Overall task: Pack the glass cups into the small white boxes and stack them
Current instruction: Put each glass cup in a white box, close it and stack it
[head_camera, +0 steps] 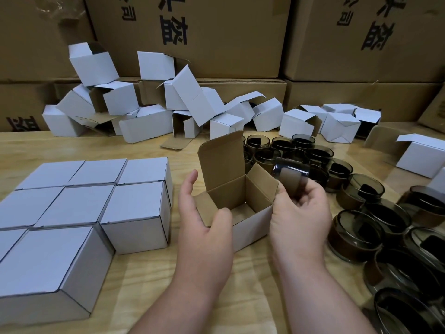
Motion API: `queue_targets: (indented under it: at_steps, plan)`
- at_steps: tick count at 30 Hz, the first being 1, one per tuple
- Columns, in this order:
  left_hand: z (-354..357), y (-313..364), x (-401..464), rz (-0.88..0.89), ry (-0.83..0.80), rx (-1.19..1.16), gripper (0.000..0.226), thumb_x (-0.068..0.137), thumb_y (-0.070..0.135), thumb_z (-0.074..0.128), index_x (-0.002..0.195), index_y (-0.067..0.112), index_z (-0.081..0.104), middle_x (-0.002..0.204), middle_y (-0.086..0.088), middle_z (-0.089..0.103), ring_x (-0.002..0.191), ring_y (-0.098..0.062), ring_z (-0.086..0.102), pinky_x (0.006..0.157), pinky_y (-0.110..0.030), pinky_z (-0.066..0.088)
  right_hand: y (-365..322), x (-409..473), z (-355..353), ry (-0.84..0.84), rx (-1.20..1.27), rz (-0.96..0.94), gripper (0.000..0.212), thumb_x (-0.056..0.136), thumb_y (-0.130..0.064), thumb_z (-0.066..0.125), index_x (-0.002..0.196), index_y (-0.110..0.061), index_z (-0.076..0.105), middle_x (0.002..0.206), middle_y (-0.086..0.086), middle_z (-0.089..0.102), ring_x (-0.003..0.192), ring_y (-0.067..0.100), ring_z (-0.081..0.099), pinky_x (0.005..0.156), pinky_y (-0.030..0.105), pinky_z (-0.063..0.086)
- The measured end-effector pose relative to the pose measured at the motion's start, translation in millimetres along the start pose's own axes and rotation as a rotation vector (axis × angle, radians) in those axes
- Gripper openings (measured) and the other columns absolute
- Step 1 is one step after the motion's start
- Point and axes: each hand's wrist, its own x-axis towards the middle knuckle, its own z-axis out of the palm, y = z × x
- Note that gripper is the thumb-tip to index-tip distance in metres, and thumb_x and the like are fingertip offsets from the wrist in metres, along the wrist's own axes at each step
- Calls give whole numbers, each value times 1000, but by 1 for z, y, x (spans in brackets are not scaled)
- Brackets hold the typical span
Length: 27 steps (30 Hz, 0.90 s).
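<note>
A smoky glass cup (290,175) is up in the air, just over the right side of the open white box (250,222). The right hand (301,213) grips the cup with its fingers wrapped round it. The cup is tipped on its side and looks a bit blurry. The box sits on the wooden table (149,273) with its brown lid flap standing up and its side flaps out. The left hand (204,227) holds the box by its near left corner, thumb hooked over the rim.

To the left, closed white boxes (96,208) sit tight together in rows. Some at the left edge are cut off. To the right, many more smoky glass cups (361,213) stand close together on the table, each with a brown band around it. The ones at the bottom right run out of view. Right behind the open box stand more cups, partly hidden by its lid.

Farther back lies a messy pile of empty white boxes (168,109), tipped every which way with flaps open. Behind the pile, big brown cartons (228,44) with black letters stand like a wall.
</note>
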Motion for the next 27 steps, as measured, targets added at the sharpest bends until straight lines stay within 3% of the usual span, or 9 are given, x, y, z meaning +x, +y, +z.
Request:
queue_targets:
  at_steps: [5, 8, 10, 13, 16, 18, 20, 23, 27]
  plan:
    - [0, 1, 0, 4, 3, 6, 72, 93, 6, 56, 142, 55, 37, 110, 47, 56, 89, 26, 53, 65, 6, 36, -9, -5, -3, 32, -133, -148, 19, 89, -29, 77, 91, -39, 62, 92, -11, 72, 88, 4, 68, 80, 30, 56]
    - [0, 3, -1, 13, -4, -14, 70, 87, 21, 57, 143, 57, 35, 127, 34, 53, 98, 25, 51, 68, 7, 34, -18, -11, -3, 53, -230, -289, 15, 93, -33, 69, 95, -36, 55, 107, -6, 63, 115, 22, 57, 100, 32, 45]
    - [0, 3, -1, 13, -20, -24, 71, 83, 25, 55, 142, 58, 34, 127, 33, 54, 98, 24, 52, 68, 7, 34, -22, -14, -2, 51, -277, -390, 13, 92, -33, 63, 99, -29, 53, 106, -2, 62, 116, 32, 53, 103, 40, 43]
    - [0, 3, 0, 18, -32, -32, 71, 81, 27, 55, 141, 58, 34, 117, 36, 60, 92, 22, 57, 66, 6, 37, -29, -22, -1, 32, -268, -534, 18, 92, -25, 62, 107, -28, 52, 112, -4, 61, 114, 37, 58, 104, 52, 44]
    - [0, 2, 0, 36, -51, -15, 68, 93, 6, 57, 143, 48, 35, 84, 46, 64, 74, 23, 58, 60, 4, 39, -34, -29, -2, 29, -284, -781, 20, 97, -26, 59, 114, -23, 50, 117, -14, 51, 111, 31, 56, 99, 64, 43]
    - [-1, 2, 1, 35, -61, -20, 68, 92, 14, 59, 143, 51, 36, 87, 40, 68, 74, 16, 62, 62, 1, 42, -35, -34, -3, -34, -250, -884, 25, 102, -30, 53, 121, -15, 46, 121, 0, 53, 109, 35, 56, 97, 62, 44]
    - [-2, 2, 2, 19, -67, -46, 69, 82, 31, 56, 141, 60, 35, 113, 22, 70, 89, 6, 65, 78, -10, 48, -36, -41, -2, -144, -199, -896, 29, 105, -32, 47, 125, -12, 45, 121, 12, 56, 109, 37, 58, 99, 49, 45]
    - [-5, 2, 2, 6, -91, -60, 64, 83, 38, 52, 135, 69, 33, 127, 9, 69, 109, -11, 66, 98, -35, 52, -36, -50, 0, -323, -145, -821, 30, 104, -30, 47, 127, -11, 50, 120, 9, 58, 114, 27, 58, 98, 30, 43]
    - [-5, 0, 4, 14, -115, -115, 59, 88, 46, 49, 142, 61, 31, 97, 29, 74, 92, 6, 69, 73, -12, 49, -32, -49, 2, -375, -233, -802, 17, 95, -27, 61, 106, -15, 62, 107, -6, 60, 101, 19, 61, 85, 37, 52]
